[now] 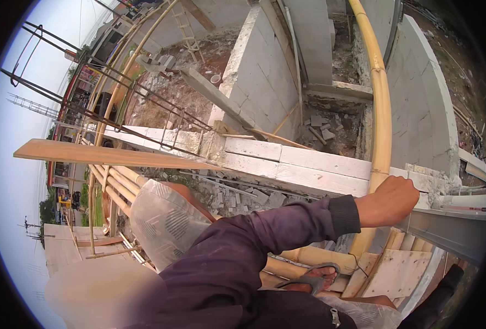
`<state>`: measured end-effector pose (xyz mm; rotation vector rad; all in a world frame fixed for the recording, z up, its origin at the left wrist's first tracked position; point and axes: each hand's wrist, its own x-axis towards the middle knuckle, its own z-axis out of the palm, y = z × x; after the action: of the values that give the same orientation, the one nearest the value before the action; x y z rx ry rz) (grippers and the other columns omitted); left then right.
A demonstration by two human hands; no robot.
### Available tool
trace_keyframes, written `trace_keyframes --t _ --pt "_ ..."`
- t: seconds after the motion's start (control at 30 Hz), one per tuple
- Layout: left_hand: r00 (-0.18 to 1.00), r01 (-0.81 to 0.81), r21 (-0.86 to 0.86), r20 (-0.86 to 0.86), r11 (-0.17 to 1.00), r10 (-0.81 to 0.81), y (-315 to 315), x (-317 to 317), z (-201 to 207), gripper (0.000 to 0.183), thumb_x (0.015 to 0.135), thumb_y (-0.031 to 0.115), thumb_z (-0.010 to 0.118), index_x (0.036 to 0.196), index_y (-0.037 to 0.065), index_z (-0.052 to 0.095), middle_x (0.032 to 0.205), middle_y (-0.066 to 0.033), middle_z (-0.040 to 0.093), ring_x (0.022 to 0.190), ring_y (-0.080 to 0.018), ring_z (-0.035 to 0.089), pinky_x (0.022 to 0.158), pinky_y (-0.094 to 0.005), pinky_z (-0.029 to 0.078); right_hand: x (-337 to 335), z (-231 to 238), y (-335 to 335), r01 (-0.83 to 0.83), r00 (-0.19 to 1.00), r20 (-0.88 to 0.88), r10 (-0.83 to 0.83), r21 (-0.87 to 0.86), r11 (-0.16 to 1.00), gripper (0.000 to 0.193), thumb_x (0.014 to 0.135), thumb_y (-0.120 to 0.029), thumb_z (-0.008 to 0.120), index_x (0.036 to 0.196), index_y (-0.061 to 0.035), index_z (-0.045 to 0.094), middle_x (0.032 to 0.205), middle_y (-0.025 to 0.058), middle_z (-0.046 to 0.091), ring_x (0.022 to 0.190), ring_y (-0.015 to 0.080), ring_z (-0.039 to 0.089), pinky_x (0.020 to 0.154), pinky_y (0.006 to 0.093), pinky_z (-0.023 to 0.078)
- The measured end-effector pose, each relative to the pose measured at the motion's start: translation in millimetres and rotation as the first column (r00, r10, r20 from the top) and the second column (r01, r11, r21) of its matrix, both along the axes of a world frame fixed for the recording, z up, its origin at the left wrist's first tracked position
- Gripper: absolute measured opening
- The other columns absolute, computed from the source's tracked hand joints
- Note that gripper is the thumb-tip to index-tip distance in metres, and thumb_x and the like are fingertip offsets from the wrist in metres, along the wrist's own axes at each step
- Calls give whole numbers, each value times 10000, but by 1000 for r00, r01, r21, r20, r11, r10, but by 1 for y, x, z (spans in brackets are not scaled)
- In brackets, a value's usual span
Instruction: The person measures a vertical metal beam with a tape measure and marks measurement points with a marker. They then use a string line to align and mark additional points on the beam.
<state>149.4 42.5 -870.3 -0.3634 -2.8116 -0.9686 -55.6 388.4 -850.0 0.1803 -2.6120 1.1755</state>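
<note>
My left arm, in a dark purple sleeve with a black cuff, reaches across to the right. The left hand [388, 203] is closed in a fist beside a thick yellow bamboo pole [381, 109]. The fist is at the near end of a grey metal-looking channel [446, 233]; what its fingers hold, if anything, is hidden. A white pipe [468, 204] lies just beyond the channel. Close behind the hand runs a wall top of white blocks [308, 164]. A dark sleeve-like shape [435, 299] shows at the lower right, but my right hand is out of sight.
A wooden plank [111, 153] juts left over the block wall. Reinforcing bars [138, 88] stick out at the upper left. My sandalled foot [314, 278] rests on bamboo scaffold poles [330, 257], beside a wooden board [396, 274]. Rubble [322, 123] lies below between grey walls.
</note>
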Motion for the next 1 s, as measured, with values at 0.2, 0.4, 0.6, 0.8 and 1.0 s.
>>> trace_keyframes --t 0.2,0.4,0.6,0.8,1.0 --pt "997 -53 -38 57 998 56 15 -7 -42 133 825 68 687 949 20 684 797 -154 649 769 -349 639 669 -455 500 23 -40 -13 50 991 -127 -47 16 999 148 954 -133 613 1025 -7 649 775 59 601 610 123 535 527 274 431" --pt "997 45 367 -75 929 -19 56 31 -92 213 824 11 682 1035 19 655 895 -131 640 799 -333 615 732 -418 489 44 -64 -31 -18 990 -139 18 3 1000 149 954 -150 628 1023 -21 658 792 63 618 634 126 561 546 277 459" --pt "976 -216 725 182 653 121 77 14 -113 398 858 47 695 1244 17 604 1197 -156 643 1114 -280 618 938 -374 489 49 -66 -26 -26 988 -152 32 42 999 150 953 -167 642 1020 -35 667 809 66 634 658 129 587 565 279 488" --pt "991 -90 891 124 445 -49 93 -24 -77 581 890 154 713 1423 53 502 1438 -144 527 1351 -246 474 1116 -383 381 45 -33 -12 106 985 -143 -98 52 993 153 939 -220 685 999 -79 685 875 47 671 787 145 633 728 304 534" --pt "987 -50 936 99 349 -126 105 -34 -61 481 905 182 710 1354 58 591 1346 -120 616 1273 -209 537 1095 -347 388 53 -13 4 229 968 -109 -225 25 973 162 925 -215 700 1000 -72 689 869 50 675 782 147 631 740 313 530"
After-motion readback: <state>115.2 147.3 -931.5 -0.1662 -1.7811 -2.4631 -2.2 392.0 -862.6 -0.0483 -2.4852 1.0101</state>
